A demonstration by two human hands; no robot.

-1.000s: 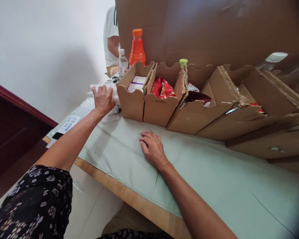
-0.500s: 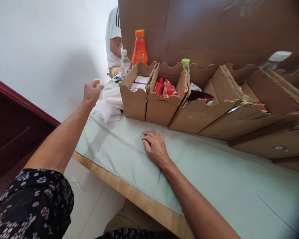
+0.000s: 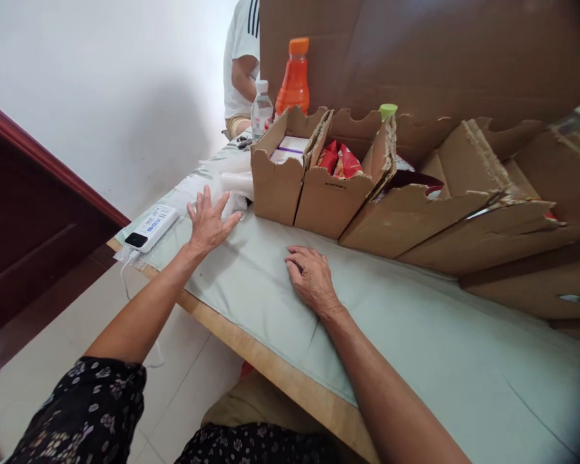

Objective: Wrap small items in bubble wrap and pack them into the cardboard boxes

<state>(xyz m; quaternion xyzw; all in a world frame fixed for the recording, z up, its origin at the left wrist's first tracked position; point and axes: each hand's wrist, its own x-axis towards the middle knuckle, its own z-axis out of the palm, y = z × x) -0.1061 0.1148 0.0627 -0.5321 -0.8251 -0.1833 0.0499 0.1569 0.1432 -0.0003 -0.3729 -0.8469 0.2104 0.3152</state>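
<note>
My left hand (image 3: 207, 222) is open with its fingers spread, over the crumpled clear plastic wrap (image 3: 234, 193) at the table's left end. Whether its fingertips touch the wrap I cannot tell. Left of that hand lies a white power bank (image 3: 152, 227) with a dark display end and a white cable (image 3: 124, 274) plugged in. My right hand (image 3: 312, 277) rests on the pale green cloth (image 3: 391, 309), fingers loosely bent, thumb a little apart and nothing visible in it. In front of it stands a row of cardboard bins, the nearest holding red snack packets (image 3: 341, 161).
The leftmost bin (image 3: 275, 193) holds white-and-purple boxes (image 3: 290, 149). Behind it stand an orange bottle (image 3: 294, 80) and a clear bottle (image 3: 261, 113). A tall cardboard panel (image 3: 391, 58) backs the row. A person in a white shirt (image 3: 241, 48) sits beyond. The table's wooden edge (image 3: 270, 377) runs diagonally.
My left hand has moved right and down, and its fingers have gone from bent to spread. The power bank, hidden behind my arm before, now shows. My right hand has stayed on the cloth.
</note>
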